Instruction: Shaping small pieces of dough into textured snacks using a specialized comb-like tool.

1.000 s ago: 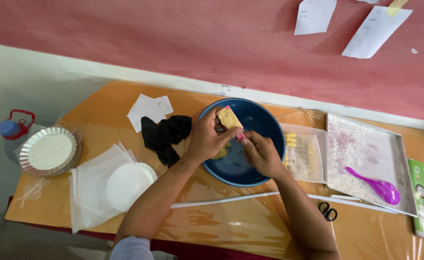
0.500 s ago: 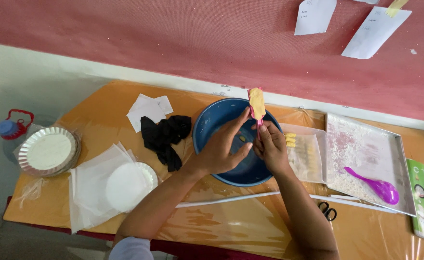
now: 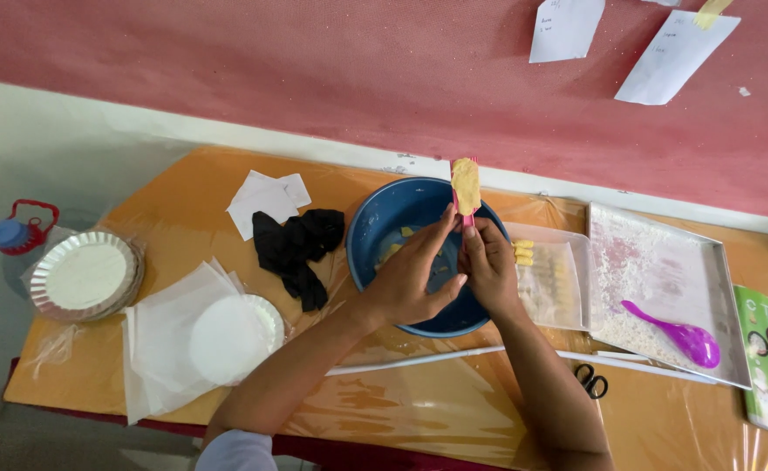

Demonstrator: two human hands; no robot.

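My right hand [image 3: 487, 266] grips the lower end of a pink stick that carries a flat yellow oval piece of dough [image 3: 466, 185], held upright over the far rim of a blue bowl [image 3: 375, 231]. My left hand [image 3: 414, 275] is raised beside it, fingers spread, fingertips touching the stick just under the dough. Small yellow bits lie inside the bowl. Both forearms reach over the table from the near edge.
A clear box of yellow pieces [image 3: 545, 270] and a metal tray [image 3: 663, 262] of white crumbs with a purple spoon [image 3: 676, 331] are to the right. Black cloth [image 3: 296, 244], white papers, foil plates [image 3: 83, 275], plastic sheets, scissors [image 3: 591, 379] and a bottle [image 3: 17, 235] lie around.
The yellow dough has been lifted out of the bowl on its stick and now stands higher, over the far rim. Both hands rose and shifted right with it.
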